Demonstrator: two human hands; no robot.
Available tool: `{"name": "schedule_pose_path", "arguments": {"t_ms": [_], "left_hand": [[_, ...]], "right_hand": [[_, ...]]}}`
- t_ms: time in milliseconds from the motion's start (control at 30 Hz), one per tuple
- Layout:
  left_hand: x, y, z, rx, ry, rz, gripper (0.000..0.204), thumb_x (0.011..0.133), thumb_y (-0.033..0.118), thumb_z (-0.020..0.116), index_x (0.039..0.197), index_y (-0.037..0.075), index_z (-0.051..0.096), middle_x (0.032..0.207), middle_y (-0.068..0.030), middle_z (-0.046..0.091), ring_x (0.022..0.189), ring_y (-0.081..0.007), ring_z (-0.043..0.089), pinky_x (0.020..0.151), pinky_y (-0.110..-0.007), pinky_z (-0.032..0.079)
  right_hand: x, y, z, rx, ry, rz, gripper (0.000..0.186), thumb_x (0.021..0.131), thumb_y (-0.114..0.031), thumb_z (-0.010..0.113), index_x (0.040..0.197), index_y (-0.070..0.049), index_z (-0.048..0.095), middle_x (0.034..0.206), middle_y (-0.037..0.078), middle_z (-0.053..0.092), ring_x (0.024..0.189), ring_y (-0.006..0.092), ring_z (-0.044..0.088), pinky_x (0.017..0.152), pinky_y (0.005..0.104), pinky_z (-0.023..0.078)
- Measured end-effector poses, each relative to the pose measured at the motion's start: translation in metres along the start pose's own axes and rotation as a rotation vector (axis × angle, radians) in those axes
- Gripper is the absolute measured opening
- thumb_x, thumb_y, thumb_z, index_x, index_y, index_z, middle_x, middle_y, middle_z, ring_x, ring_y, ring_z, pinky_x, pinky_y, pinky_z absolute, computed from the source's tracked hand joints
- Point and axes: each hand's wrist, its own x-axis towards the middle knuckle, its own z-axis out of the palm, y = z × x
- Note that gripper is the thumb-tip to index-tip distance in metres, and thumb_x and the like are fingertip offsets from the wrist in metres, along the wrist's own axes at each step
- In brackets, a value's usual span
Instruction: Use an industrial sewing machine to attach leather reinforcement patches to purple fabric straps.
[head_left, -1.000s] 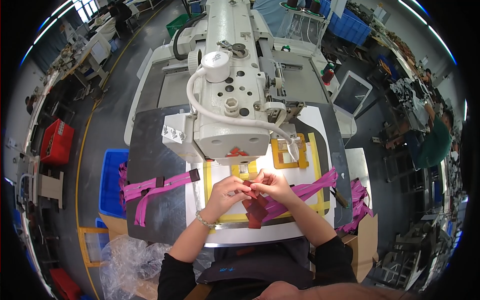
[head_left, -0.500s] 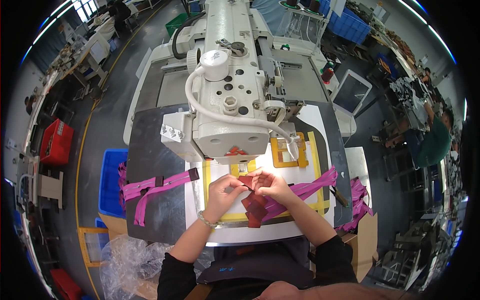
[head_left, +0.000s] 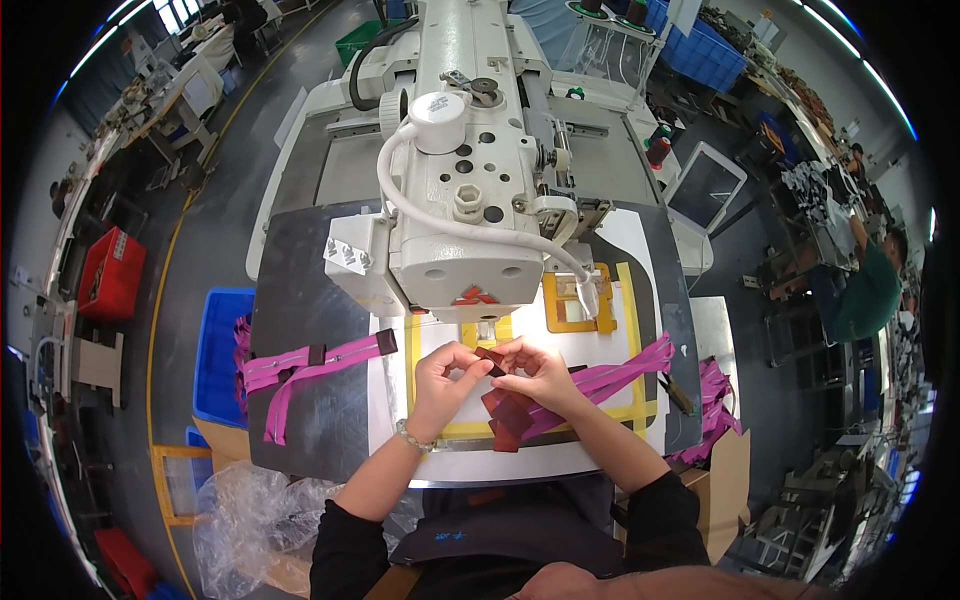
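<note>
Just in front of the sewing machine head, my left hand (head_left: 446, 386) and my right hand (head_left: 541, 374) are closed with thumb and fingertips on one small dark red-brown patch (head_left: 491, 356). The patch looks folded or tilted between them, and fingers hide part of it. Below it, several more red-brown patches (head_left: 508, 418) lie overlapping on the work surface. A bundle of magenta zippers (head_left: 622, 375) runs from under my right hand and wrist toward the right. At left, more magenta zippers (head_left: 330, 362) with dark end patches lie across the dark table plate.
The white sewing machine (head_left: 460, 230) stands directly ahead over a white sheet edged with yellow tape. A yellow frame (head_left: 577, 303) sits right of the head, and snips (head_left: 680, 395) lie at the right edge. A blue bin (head_left: 222, 360) stands left; a person in green (head_left: 868, 290) is far right.
The small patch has turned between my fingertips, so less of its red face and more of its dark side shows. Both hands stay in nearly the same place.
</note>
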Motion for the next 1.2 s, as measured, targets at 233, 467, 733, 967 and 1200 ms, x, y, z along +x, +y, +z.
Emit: {"name": "schedule_pose_path", "arguments": {"t_ms": [233,467,733,967,1200], "left_hand": [[0.0024,0.0024,0.0017,0.026,0.026,-0.011,0.011,0.078,0.002,0.074,0.079,0.000,0.063,0.083,-0.0034,0.062,0.074,-0.0068,0.056,0.066,-0.021,0.046],[0.0035,0.0039,0.0021,0.065,0.046,-0.020,0.013,0.077,0.004,0.075,0.076,0.001,0.063,0.076,-0.0025,0.063,0.069,-0.0061,0.057,0.063,-0.020,0.046],[0.0037,0.0005,0.0017,0.076,0.069,0.016,0.014,0.077,0.000,0.074,0.074,0.001,0.061,0.076,-0.0023,0.062,0.069,-0.0065,0.054,0.064,-0.021,0.043],[0.0034,0.0010,0.0027,0.105,0.080,0.036,0.013,0.077,-0.001,0.073,0.073,0.001,0.061,0.076,-0.0033,0.062,0.071,-0.0072,0.055,0.065,-0.021,0.044],[0.0047,0.0006,0.0078,0.133,0.126,0.111,0.015,0.075,-0.001,0.074,0.071,0.001,0.060,0.073,-0.0046,0.063,0.067,-0.0098,0.057,0.062,-0.023,0.045]], "right_hand": [[-0.0001,0.0030,-0.0004,0.105,0.058,0.067,0.028,0.080,0.003,0.071,0.106,0.004,0.059,0.090,0.004,0.063,0.079,0.0060,0.059,0.072,0.0203,0.050],[-0.0004,0.0031,0.0010,0.182,0.059,0.092,0.024,0.081,0.004,0.069,0.103,0.004,0.058,0.093,0.007,0.064,0.082,0.0084,0.061,0.074,0.0217,0.052],[0.0020,0.0036,0.0029,0.411,0.088,0.258,0.023,0.081,0.002,0.069,0.100,0.001,0.057,0.090,0.007,0.065,0.081,0.0103,0.063,0.074,0.0238,0.053],[-0.0003,0.0045,0.0053,0.422,0.097,0.253,0.019,0.082,0.002,0.069,0.095,-0.001,0.056,0.090,0.006,0.065,0.078,0.0097,0.063,0.070,0.0232,0.052],[-0.0032,-0.0008,0.0087,0.297,0.128,0.194,0.017,0.082,0.002,0.069,0.095,0.000,0.058,0.090,0.006,0.065,0.076,0.0095,0.063,0.069,0.0230,0.052]]}}
